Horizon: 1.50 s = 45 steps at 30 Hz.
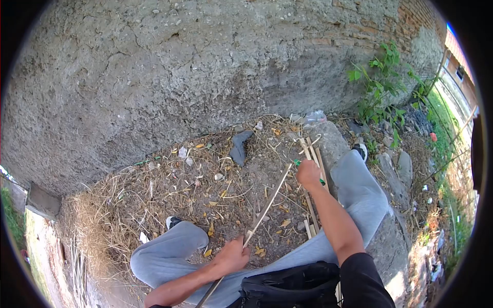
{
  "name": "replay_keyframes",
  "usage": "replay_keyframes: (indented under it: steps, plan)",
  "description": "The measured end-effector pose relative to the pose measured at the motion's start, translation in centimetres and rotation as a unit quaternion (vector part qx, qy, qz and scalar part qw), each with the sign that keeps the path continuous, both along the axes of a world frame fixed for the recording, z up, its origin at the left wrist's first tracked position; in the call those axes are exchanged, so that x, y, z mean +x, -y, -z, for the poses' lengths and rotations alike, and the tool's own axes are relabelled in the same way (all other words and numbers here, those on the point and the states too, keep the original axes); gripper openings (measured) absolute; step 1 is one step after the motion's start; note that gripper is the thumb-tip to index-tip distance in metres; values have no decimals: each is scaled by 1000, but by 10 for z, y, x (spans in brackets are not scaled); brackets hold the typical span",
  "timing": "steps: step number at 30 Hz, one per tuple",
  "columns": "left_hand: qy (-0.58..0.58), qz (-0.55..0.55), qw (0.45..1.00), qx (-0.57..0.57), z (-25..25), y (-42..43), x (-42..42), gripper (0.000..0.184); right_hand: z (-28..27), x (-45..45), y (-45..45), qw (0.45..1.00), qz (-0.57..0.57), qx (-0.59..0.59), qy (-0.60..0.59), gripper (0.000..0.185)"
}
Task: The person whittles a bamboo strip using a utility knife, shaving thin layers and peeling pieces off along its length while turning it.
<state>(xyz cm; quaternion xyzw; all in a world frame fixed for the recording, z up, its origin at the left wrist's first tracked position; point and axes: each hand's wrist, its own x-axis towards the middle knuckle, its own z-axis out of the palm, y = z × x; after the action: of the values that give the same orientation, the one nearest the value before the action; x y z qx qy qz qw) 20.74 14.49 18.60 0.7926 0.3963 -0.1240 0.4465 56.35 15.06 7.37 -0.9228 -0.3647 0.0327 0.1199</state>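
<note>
Pale wood, or something like it, makes the long strip [268,206] slanting between the knees, clamped in the left hand [231,256], its lower end cut off by the picture's edge. The right hand [308,175] is closed around a green-ended object [322,181], mostly hidden by the fist, beside loose slats [311,147]. At the lap, the black bag [287,285] is too dark inside to read.

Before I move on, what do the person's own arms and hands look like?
The left hand and right hand are bare, without gloves; no watch or bracelet shows. The right arm wears a plain, short black sleeve. The left forearm is bare; too little of its sleeve shows to describe.
</note>
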Motion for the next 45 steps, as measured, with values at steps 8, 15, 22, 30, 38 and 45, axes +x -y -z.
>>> replay_keyframes:
  steps: [8,15,22,30,38,45]
  plan:
    - [25,-121,988,96,25,-42,-9,29,-63,-60,-30,990,-35,-67,-121,27]
    - [27,-126,982,137,17,-37,0,29,13,-85,3,917,-227,-328,13,28]
    - [14,-104,979,177,15,-31,3,30,68,-112,6,513,-261,-636,-514,30]
    - [39,-91,978,186,16,-32,-1,32,-5,-133,-12,686,-11,-49,-726,21]
    - [56,-65,978,191,7,-27,2,31,-77,-144,-11,667,80,244,-699,19]
    - [106,-74,979,157,16,-33,-2,33,-110,-129,5,716,52,292,-632,30]
